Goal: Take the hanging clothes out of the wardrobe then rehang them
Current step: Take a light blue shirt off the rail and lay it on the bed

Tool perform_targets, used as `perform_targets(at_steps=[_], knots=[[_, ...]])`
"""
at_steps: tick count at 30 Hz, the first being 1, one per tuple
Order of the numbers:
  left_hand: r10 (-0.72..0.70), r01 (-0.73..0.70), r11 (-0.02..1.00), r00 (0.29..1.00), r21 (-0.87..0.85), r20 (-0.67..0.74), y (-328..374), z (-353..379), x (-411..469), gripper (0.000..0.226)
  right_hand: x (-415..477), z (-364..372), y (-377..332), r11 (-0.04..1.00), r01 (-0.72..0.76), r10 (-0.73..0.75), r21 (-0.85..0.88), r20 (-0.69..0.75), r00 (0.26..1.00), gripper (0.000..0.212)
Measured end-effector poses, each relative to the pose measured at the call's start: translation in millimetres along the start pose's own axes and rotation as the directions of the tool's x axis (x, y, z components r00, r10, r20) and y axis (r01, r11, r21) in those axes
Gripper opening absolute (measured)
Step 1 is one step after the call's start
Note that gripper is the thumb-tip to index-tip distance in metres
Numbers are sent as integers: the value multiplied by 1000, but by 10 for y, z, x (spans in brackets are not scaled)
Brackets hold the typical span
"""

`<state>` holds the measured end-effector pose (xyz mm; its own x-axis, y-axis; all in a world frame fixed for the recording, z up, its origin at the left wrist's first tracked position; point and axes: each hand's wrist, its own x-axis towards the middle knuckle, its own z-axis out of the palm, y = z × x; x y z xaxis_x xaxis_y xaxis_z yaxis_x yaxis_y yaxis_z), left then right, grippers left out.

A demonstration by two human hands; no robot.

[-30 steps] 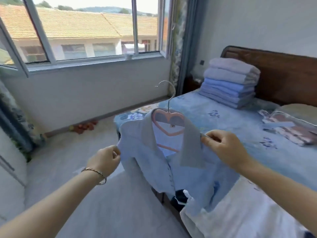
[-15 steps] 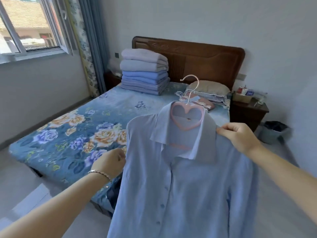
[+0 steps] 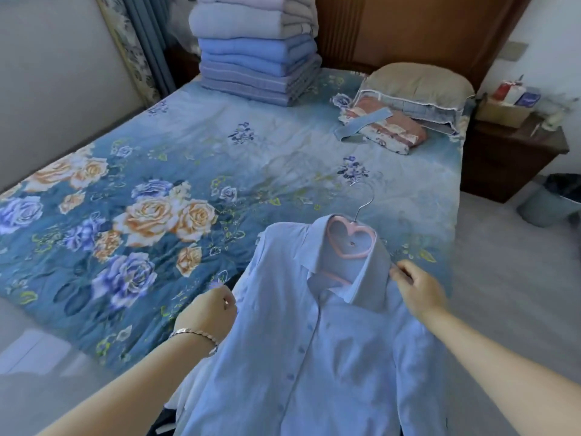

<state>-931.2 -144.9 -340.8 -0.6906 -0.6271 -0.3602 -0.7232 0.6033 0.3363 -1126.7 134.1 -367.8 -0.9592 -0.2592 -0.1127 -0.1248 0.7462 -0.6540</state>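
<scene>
Your left grip [image 3: 209, 313] and right grip [image 3: 419, 287] each pinch a shirt [image 3: 314, 357] shoulder, hanger [image 3: 352, 239] between them, bed [image 3: 220, 152] just beyond: mid take-out, likely; next, lay it flat.

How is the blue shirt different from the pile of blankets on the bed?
The shirt is spread out on a pink hanger, gripped by the left hand and right hand; the pile of blankets lies folded, stacked, untouched. The shirt is one thin layer; the pile is thick. Both are bluish cloth.
</scene>
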Motion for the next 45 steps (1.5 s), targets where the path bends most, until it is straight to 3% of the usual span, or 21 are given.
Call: perform_targets(at_steps=[4,6,11,14,17,22,25,27,33,37,43,45], knots=[[-63,68,996,995,-66,76,132,413,431,26,604,607,364,979,76,-63,-188,76,995,19],[-108,115,992,987,-53,118,131,602,603,25,834,933,598,953,90,-79,-289,49,996,8],[-184,188,982,971,-17,154,72,879,964,26,1245,1307,839,831,-189,193,-523,-46,980,22],[-198,200,980,968,0,156,50,910,1086,24,1381,1418,840,847,-279,313,-452,0,950,37],[-201,201,979,967,19,157,50,863,1150,20,1403,1549,710,890,-291,370,-350,184,911,39],[-184,185,983,974,5,133,22,591,1103,15,1260,1733,91,941,-57,259,-333,604,753,19],[-192,193,981,974,5,117,-106,341,924,18,1062,1758,-486,921,148,179,-362,727,663,15],[-200,201,980,976,-3,89,-242,137,742,17,856,1744,-902,895,274,120,-352,782,612,24],[-249,246,968,966,-56,-66,-883,-614,-189,22,-146,1743,-2311,798,574,-167,-183,848,503,21],[-312,304,950,925,-71,-217,-1536,-1161,-1087,17,-1181,1732,-3240,730,683,-298,-20,891,344,30],[-508,495,859,787,-133,-350,-2666,-1743,-2787,13,-3072,1761,-4384,417,903,-477,101,871,122,26],[-569,558,816,725,-153,-389,-3030,-1897,-3433,17,-3768,1828,-4702,313,931,-552,188,834,18,28]])
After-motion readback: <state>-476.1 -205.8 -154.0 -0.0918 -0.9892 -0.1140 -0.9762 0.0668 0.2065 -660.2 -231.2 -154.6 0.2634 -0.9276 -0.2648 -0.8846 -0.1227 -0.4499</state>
